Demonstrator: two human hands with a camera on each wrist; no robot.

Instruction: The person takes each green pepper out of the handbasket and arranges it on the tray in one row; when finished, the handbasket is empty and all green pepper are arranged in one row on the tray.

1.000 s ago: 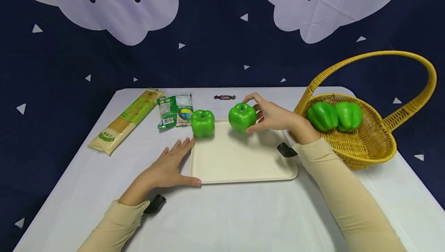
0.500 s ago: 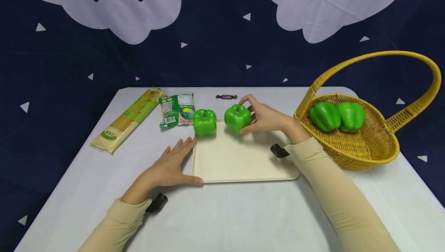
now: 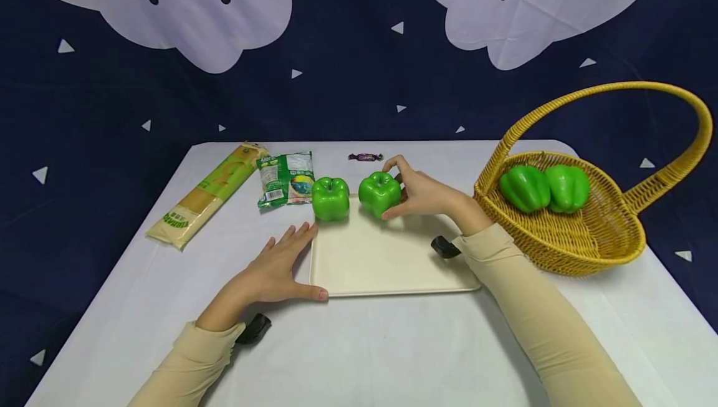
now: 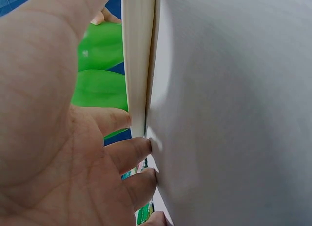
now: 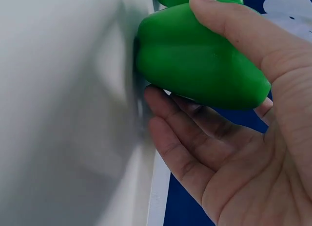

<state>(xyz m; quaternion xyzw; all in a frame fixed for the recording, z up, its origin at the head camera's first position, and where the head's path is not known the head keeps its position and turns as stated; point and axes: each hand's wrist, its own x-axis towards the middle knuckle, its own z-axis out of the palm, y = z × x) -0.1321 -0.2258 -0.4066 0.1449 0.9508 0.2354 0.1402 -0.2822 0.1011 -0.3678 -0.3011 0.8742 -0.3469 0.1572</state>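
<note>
My right hand grips a shiny green bell pepper from its right side, thumb in front and fingers behind. In the right wrist view the pepper's base is right at the surface of the cream tray. Just left of it, a second green bell pepper stands upright at the tray's back left corner. My left hand lies spread along the tray's left edge, holding nothing. Its thumb reaches the front left corner. In the left wrist view its fingertips are beside the tray rim.
A wicker basket with a tall handle stands right of the tray, two green bell peppers inside. Back left lie a long noodle packet and a green snack bag. A purple wrapped candy lies behind the tray.
My right hand has carried its bell pepper left and slightly down, closer to the standing one. The left hand has stayed at the tray's edge.
</note>
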